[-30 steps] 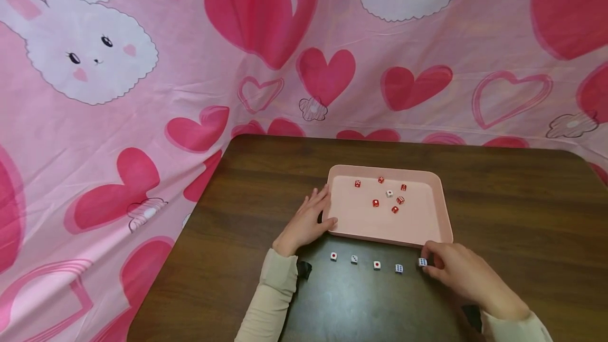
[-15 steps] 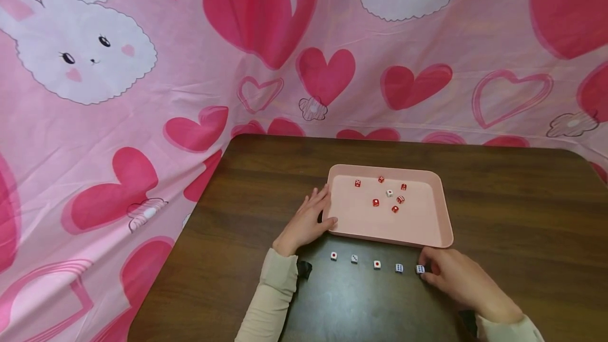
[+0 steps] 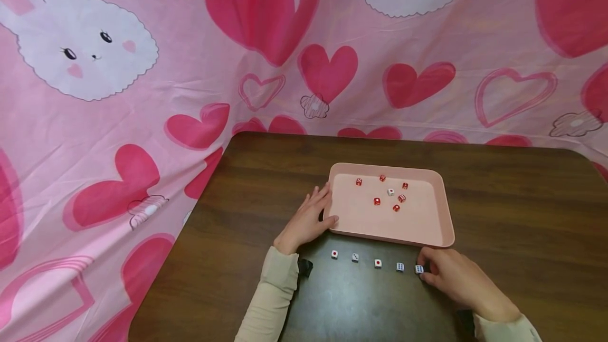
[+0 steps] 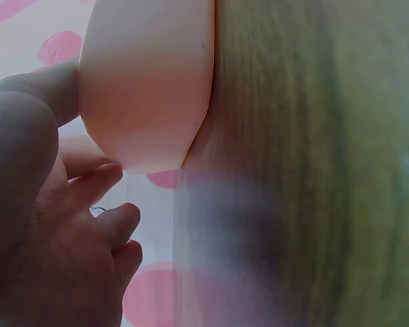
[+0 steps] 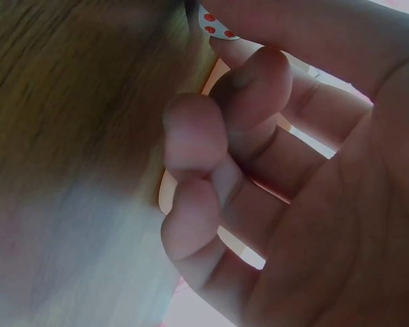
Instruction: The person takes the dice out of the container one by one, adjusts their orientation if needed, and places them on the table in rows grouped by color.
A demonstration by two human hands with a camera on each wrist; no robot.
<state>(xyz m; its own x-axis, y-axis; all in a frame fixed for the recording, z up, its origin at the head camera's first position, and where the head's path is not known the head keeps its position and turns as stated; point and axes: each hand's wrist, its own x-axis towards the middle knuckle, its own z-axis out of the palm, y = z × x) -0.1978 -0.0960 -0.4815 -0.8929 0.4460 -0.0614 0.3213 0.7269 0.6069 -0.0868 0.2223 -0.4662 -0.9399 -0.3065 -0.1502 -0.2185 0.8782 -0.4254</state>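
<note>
My right hand [image 3: 458,281] pinches a white die [image 3: 419,269] between thumb and index finger at the right end of a row of white dice. Its top face has blue pips; in the right wrist view the die [image 5: 215,27] shows red pips on one side, while the other fingers curl loosely. Low at the tabletop, it sits close beside another white die [image 3: 400,267]. My left hand [image 3: 306,220] holds the near left corner of a pink tray [image 3: 363,227], thumb at the rim and fingers along the left side. The left wrist view shows the tray's outer wall [image 4: 150,82] against the thumb.
Several red dice, one a red die [image 3: 377,201], lie scattered in the tray around a single white die [image 3: 391,192]. Further left in the row are more white dice, such as the leftmost die [image 3: 334,254]. A pink heart-print cloth [image 3: 199,67] hangs behind the wooden table [image 3: 266,173].
My right hand has brought the die slightly nearer to me and left, into line with the row's end. The left hand and tray stay put.
</note>
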